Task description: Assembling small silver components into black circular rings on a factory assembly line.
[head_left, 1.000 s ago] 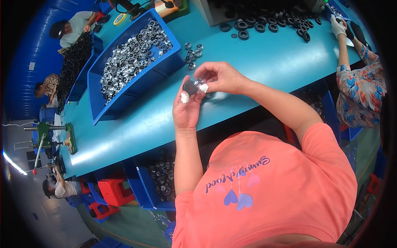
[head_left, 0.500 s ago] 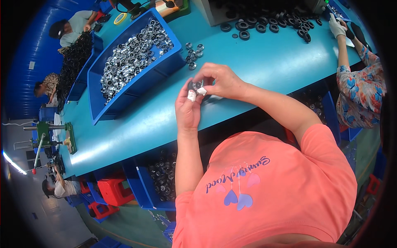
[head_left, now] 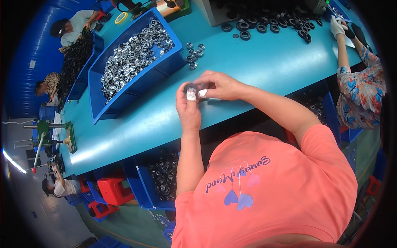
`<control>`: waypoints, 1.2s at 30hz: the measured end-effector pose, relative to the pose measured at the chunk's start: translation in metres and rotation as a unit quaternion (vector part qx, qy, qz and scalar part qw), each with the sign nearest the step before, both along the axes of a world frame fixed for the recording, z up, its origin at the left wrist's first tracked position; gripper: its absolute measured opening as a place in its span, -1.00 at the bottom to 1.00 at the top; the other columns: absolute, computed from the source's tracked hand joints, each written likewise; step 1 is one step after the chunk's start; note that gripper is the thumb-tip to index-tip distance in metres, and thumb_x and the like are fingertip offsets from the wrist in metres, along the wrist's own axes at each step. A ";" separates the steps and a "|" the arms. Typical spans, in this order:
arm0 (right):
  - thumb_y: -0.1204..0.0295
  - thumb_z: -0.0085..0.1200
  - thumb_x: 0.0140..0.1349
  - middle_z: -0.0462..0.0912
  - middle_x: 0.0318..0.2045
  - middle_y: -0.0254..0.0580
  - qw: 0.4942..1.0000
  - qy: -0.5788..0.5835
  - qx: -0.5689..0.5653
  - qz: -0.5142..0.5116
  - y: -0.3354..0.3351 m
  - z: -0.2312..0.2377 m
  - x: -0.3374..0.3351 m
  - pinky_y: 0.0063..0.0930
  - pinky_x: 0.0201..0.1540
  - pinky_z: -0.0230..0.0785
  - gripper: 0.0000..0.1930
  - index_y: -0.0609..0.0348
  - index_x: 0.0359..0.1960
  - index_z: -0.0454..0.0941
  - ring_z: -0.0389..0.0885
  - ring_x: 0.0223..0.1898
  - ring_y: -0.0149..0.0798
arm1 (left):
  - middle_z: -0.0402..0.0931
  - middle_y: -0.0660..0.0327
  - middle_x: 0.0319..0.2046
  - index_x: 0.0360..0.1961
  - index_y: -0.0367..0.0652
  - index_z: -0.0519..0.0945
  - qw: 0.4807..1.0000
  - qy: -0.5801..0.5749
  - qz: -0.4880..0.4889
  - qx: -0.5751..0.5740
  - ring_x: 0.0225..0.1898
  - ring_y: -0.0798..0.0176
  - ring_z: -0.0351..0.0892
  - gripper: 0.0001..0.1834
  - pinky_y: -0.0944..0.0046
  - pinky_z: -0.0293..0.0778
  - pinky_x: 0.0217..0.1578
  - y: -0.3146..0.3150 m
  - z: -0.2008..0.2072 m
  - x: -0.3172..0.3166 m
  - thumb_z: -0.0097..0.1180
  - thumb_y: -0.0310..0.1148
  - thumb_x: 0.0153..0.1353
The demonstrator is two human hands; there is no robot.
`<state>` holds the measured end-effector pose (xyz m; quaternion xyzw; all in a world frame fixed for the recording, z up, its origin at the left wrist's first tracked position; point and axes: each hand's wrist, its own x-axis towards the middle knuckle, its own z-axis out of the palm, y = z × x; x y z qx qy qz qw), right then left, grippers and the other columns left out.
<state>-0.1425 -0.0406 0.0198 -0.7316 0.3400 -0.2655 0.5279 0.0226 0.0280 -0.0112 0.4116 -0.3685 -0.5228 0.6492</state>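
Head view: the left hand (head_left: 189, 108) grips a dark ring (head_left: 190, 86), its thumb, wrapped in white, pressed over the shiny middle and its fingers curled around the far side. Beside it, the right hand (head_left: 222, 86) has its fingers bent in toward the ring's right edge; blur hides whether they pinch anything. With the thumb alone covering the face, a sideways push from the right hand could, I judge, tip the ring out, and its round shape would let it roll across the table (head_left: 256, 56) toward the near edge. The loose wraps might also slide on smooth metal and weaken the hold. Farther off, a knock could scatter the small silver parts (head_left: 200, 53) that lie outside the blue bin (head_left: 142, 87). Compared with half a second ago, the ring faces the camera more fully, the left thumb lies across it, and the right fingers sit slightly lower; beyond the hands, the silver parts, the bin and the black rings (head_left: 261, 28) look unchanged.
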 end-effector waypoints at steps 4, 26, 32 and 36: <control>0.38 0.29 0.14 0.54 -0.13 -0.22 0.994 -0.084 -0.059 -0.024 0.011 -0.008 0.005 -0.47 -0.16 0.51 -0.60 0.11 0.06 0.67 0.59 -0.20 -0.34 | 0.52 0.23 -0.09 0.16 -0.20 0.44 0.991 -0.123 0.053 -0.002 -0.12 0.37 0.55 -0.72 0.34 0.52 -0.16 -0.001 -0.005 -0.001 -0.03 -0.45 0.46; 0.41 0.28 0.17 0.62 -0.23 -0.23 0.981 -0.165 0.024 -0.099 0.011 -0.020 0.009 -0.49 -0.16 0.48 -0.66 0.03 0.01 0.73 0.61 -0.25 -0.35 | 0.57 0.21 -0.15 0.15 -0.22 0.51 0.990 -0.140 0.028 0.007 -0.22 0.38 0.60 -0.69 0.36 0.62 -0.25 -0.006 0.014 -0.005 0.04 -0.33 0.47; 0.41 0.30 0.17 0.62 -0.29 -0.25 0.979 -0.171 0.026 -0.104 0.014 -0.018 0.005 -0.51 -0.17 0.47 -0.65 0.00 0.03 0.73 0.61 -0.26 -0.38 | 0.59 0.27 -0.25 0.05 -0.23 0.58 0.981 -0.171 0.091 0.006 -0.31 0.45 0.58 -0.74 0.44 0.57 -0.41 -0.011 0.013 -0.016 0.11 -0.35 0.43; 0.42 0.29 0.18 0.61 -0.30 -0.26 0.980 -0.162 0.015 -0.117 0.017 -0.012 0.005 -0.50 -0.19 0.49 -0.68 0.01 0.01 0.74 0.62 -0.28 -0.39 | 0.59 0.29 -0.25 0.04 -0.22 0.60 0.971 -0.211 0.111 0.018 -0.33 0.46 0.57 -0.77 0.45 0.55 -0.43 -0.016 0.011 -0.018 0.10 -0.42 0.42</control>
